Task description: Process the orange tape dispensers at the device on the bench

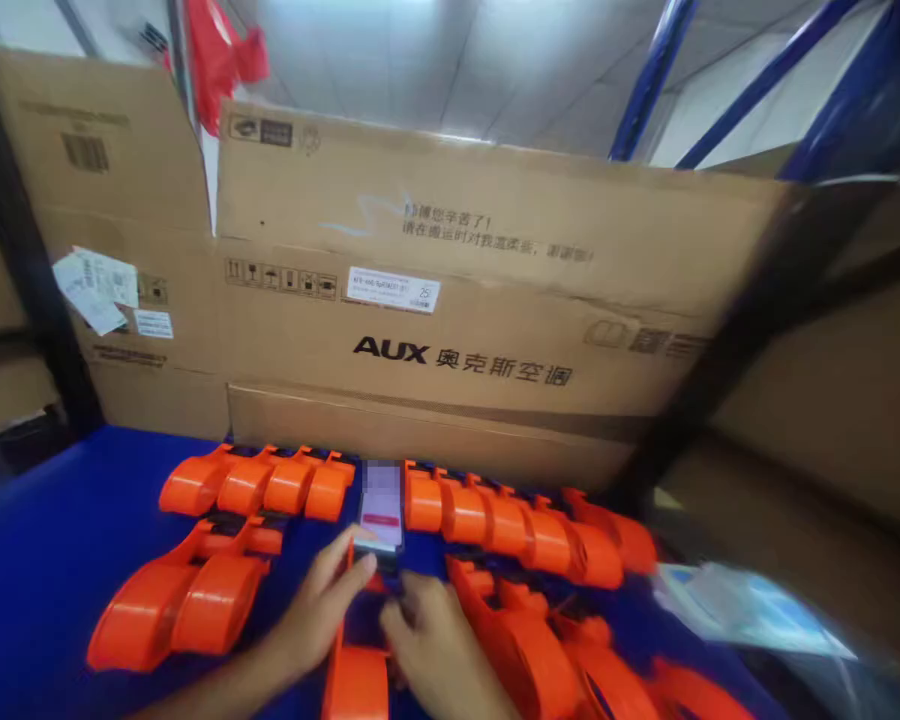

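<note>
A phone [381, 512] with a lit screen lies on the blue table [52, 540] between rows of orange tape dispensers. My left hand [322, 605] reaches toward it, fingertips touching its lower edge. Just right of it, my right hand [439, 650] rests with curled fingers over an orange dispenser [360, 680] near the front edge. Whether that hand grips anything is hidden. Several more orange dispensers [262, 483] lie in a row at the back left, and others [525, 535] fan out to the right.
Large cardboard boxes [450, 290] stand as a wall behind the table. Two bigger orange dispensers [180, 600] lie at the front left. A clear plastic bag [750, 605] lies at the right. Dark shelf posts [22, 260] and blue beams frame the sides.
</note>
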